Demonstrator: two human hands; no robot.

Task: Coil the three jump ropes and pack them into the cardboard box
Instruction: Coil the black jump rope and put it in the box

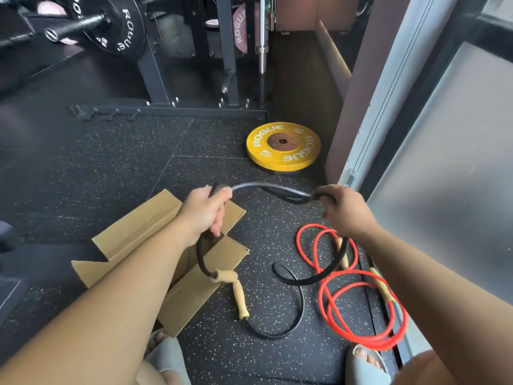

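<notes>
My left hand (206,211) grips a black jump rope (266,188) above the open cardboard box (130,232). My right hand (347,209) holds the same rope further along, and a loop spans the gap between the two hands. One wooden handle (240,297) of the black rope hangs below my left hand, and the rest of the rope trails in a curve on the floor. A red jump rope (361,295) with wooden handles lies in loose loops on the floor at the right, under my right forearm. A third rope is not in view.
A yellow weight plate (283,147) lies flat on the speckled rubber floor beyond my hands. A black squat rack (169,109) with a loaded barbell stands at the back. A wall and frosted glass door (444,162) run along the right. My sandalled feet (166,354) are at the bottom.
</notes>
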